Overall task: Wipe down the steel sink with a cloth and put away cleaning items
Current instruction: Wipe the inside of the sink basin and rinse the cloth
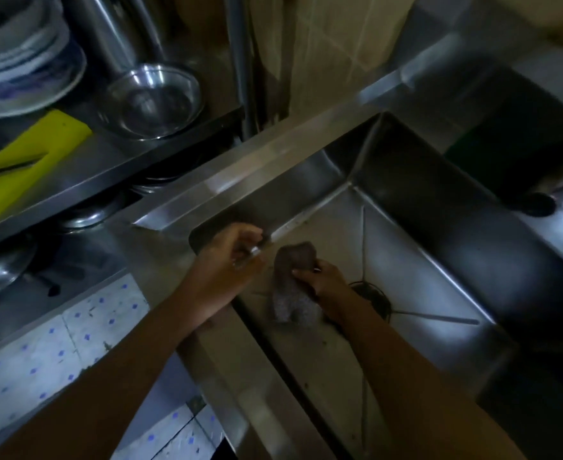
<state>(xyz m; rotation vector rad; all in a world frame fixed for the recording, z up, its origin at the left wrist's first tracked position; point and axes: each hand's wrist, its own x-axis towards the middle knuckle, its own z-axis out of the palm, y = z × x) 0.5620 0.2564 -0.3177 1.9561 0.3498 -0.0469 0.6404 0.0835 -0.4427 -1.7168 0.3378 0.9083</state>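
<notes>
The cloth (pixel 293 287), brownish and crumpled, is inside the steel sink (pixel 423 247), near its left wall and beside the drain (pixel 378 298). The right hand (pixel 321 280) holds it from the right side, its grip closed round the cloth. The left hand (pixel 230 260) is just beside it, over the sink's left edge. Its grip is curled on a small shiny item (pixel 255 250), too blurred to name. To the left, a steel shelf (pixel 107 161) carries a steel bowl (pixel 153 101), stacked plates (pixel 24 68) and a yellow board (pixel 24 161).
</notes>
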